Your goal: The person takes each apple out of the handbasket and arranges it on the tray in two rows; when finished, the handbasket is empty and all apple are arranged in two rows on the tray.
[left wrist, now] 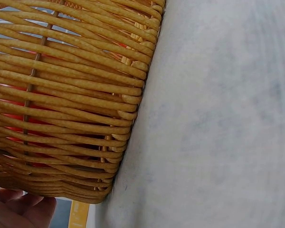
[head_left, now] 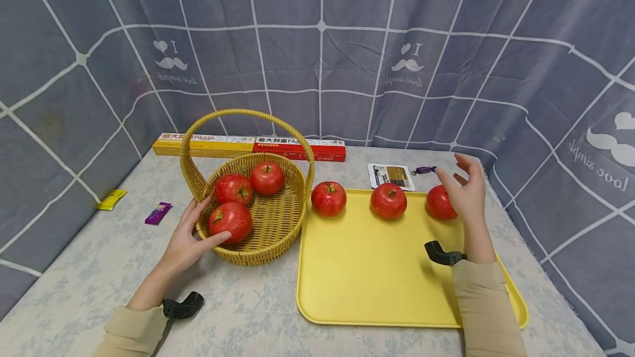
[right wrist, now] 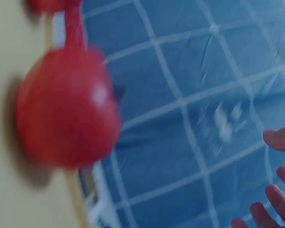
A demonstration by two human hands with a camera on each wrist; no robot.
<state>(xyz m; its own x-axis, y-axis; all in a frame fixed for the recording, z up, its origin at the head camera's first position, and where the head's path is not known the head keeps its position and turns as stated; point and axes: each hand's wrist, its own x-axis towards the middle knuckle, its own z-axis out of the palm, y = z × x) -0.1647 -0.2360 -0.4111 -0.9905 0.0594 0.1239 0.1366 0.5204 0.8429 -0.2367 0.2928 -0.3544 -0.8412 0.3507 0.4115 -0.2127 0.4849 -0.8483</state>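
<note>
Around the left side of the wicker basket [head_left: 275,241] curls my left hand [head_left: 186,244], its fingers along the outer wall and its thumb over the rim by an apple [head_left: 230,222]. Two more red apples, one at the left [head_left: 233,189] and one farther back [head_left: 268,178], lie inside. In the left wrist view the woven wall [left wrist: 66,104] fills the left half. My right hand [head_left: 468,186] holds nothing; it is raised beside the rightmost apple [head_left: 440,203] on the yellow tray [head_left: 377,274], fingers apart. Along the tray's far edge sit a middle apple [head_left: 388,201] and a left apple [head_left: 329,199].
Behind the basket lie a yellow pasta box [head_left: 203,146] and a red pasta box [head_left: 300,149]. Past the tray are a flat white packet [head_left: 391,176] and a dark purple wrapped candy [head_left: 424,170]. A purple packet [head_left: 158,213] and a yellow packet [head_left: 111,200] lie at left.
</note>
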